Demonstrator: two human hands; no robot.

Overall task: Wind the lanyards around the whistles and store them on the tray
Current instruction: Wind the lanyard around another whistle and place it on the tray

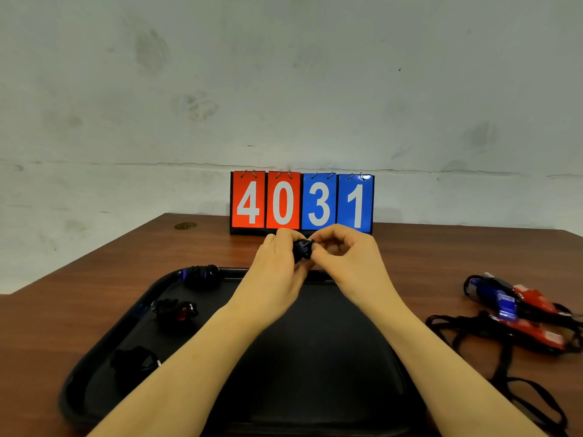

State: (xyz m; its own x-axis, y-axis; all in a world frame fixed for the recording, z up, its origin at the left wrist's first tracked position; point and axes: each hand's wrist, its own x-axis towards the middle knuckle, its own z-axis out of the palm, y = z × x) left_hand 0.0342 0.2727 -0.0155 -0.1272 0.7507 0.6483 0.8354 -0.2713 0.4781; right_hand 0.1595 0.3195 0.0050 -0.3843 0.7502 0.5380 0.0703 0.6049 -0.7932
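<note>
Whistle [302,250], wrapped in black cord, sits pinched between left hand [277,263] and right hand [339,257] above tray [315,357]; slackened fingers could unravel the winding.

Glossy black plastic tray [104,351] on smooth wood-grain table [441,253]; shiny plastic whistles [517,304] with matt woven cord lanyards [501,367].

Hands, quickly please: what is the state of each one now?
Left hand: closed, holding the black wound whistle above the tray.
Right hand: closed, fingers pinching the same whistle at its small metal ring.
</note>
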